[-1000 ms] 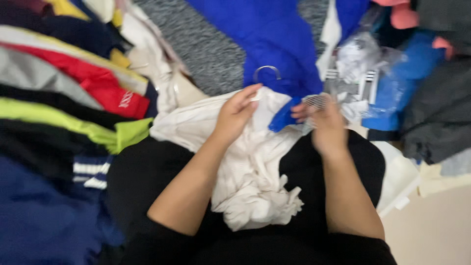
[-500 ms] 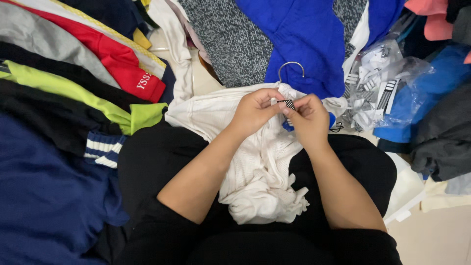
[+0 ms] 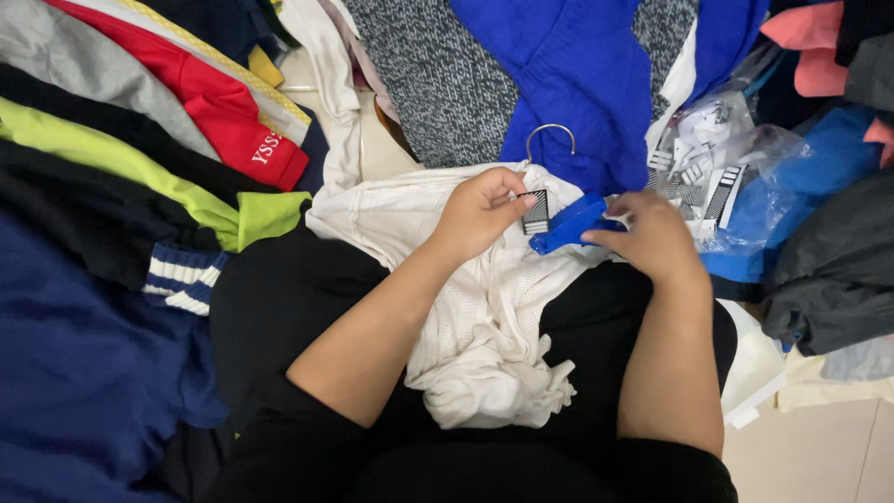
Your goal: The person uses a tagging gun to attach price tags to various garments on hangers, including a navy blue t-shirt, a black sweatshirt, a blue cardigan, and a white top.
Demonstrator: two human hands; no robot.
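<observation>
A cream garment (image 3: 484,307) lies across the person's lap, bunched into a knot near the knees and spread flat toward the top, where a metal hanger hook (image 3: 549,135) sticks out from its upper edge. The left hand (image 3: 480,212) rests on that upper edge, its fingers curled and pinching a small striped tag (image 3: 535,212) against the cloth. The right hand (image 3: 652,237) sits just to the side, fingers pressed together on a blue tool (image 3: 570,224), whose far end points at the tag and nearly touches it. The tag lies between the two hands, on the garment.

Beyond the hook a blue sweater (image 3: 568,74) lies over a grey speckled knit (image 3: 438,74). Near the right hand, a clear plastic bag (image 3: 726,158) holds more striped tags. Further on that side lie a dark grey garment (image 3: 833,261) and a pink one (image 3: 805,47). On the left side, folded clothes overlap in a row: red (image 3: 223,112), lime green (image 3: 140,172), black (image 3: 74,224) and navy (image 3: 84,373). Pale floor (image 3: 819,456) shows at the lower right corner.
</observation>
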